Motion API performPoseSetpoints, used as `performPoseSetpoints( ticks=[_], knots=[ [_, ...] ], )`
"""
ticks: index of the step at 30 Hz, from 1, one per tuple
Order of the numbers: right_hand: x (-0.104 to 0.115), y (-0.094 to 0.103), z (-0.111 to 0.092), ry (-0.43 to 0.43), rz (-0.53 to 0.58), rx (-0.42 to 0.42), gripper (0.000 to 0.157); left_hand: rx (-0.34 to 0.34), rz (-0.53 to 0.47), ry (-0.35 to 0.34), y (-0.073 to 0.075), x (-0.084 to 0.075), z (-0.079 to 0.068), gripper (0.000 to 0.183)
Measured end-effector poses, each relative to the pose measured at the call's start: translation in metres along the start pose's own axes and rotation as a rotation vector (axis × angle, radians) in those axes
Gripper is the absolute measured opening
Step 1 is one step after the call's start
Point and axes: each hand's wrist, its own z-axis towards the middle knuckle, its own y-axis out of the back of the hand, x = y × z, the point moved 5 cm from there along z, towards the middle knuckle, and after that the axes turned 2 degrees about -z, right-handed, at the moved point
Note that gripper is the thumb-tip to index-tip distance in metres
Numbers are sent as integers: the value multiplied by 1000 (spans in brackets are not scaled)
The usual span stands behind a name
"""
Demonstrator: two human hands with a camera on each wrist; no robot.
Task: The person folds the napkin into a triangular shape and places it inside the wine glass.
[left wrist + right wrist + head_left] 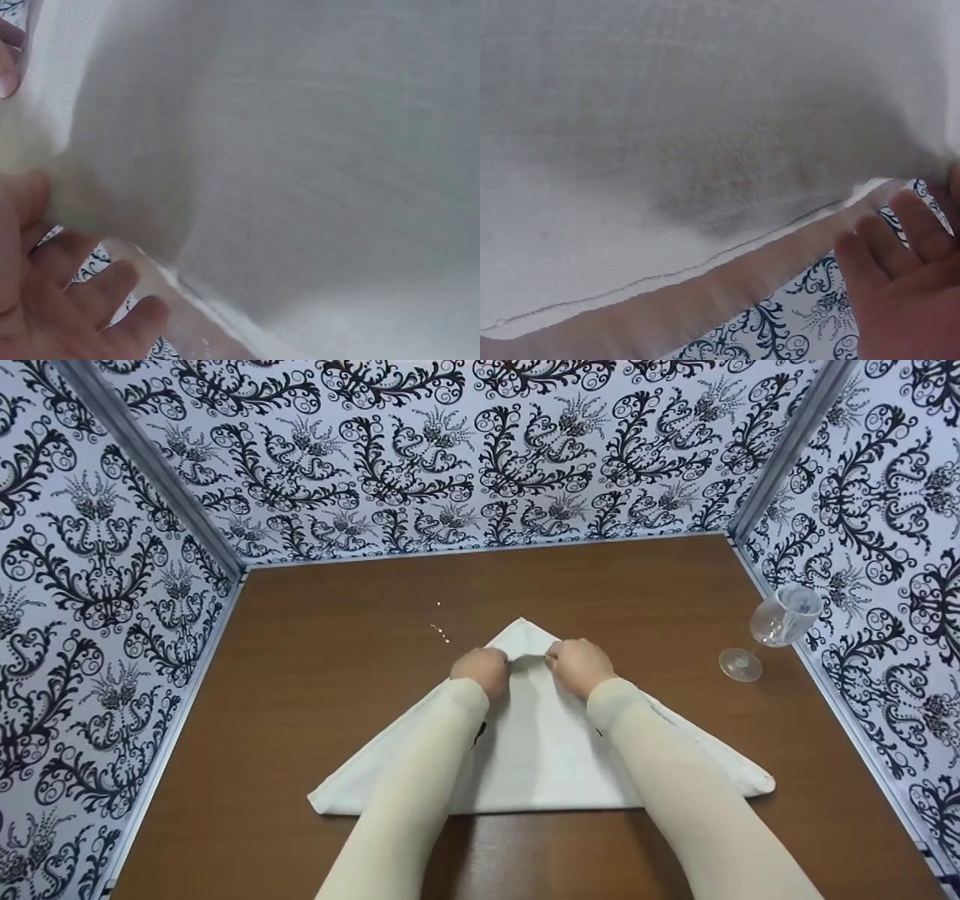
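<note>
A white cloth (540, 765) lies on the table in a triangle, its tip pointing away and its long edge towards me. My left hand (482, 669) and right hand (581, 666) pinch the cloth a short way below the tip. A small raised fold runs between them. In the left wrist view, the thumb and index finger of the left hand (67, 300) grip the cloth while the other fingers extend loosely beside its hem. The right wrist view has the right hand (900, 277) at the hem, its pinch partly cut off by the frame edge.
A stemmed wine glass (784, 619) stands at the right side of the brown wooden table (300, 675). Small bright specks (440, 631) show on the tabletop left of the cloth's tip. Patterned wall panels (465, 457) enclose the back and both sides.
</note>
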Motion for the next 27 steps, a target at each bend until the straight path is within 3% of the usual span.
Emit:
performPoseSetpoints(
  ticks=[6, 13, 27],
  knots=[
    [-1, -8, 1, 43, -68, 44, 19, -8, -13, 13, -6, 1, -1, 27],
    [0, -13, -2, 9, -58, 85, 20, 23, 12, 36, -11, -1, -3, 28],
    [-1, -14, -6, 16, -67, 85, 20, 52, 20, 59, -15, -1, -6, 31]
  ],
)
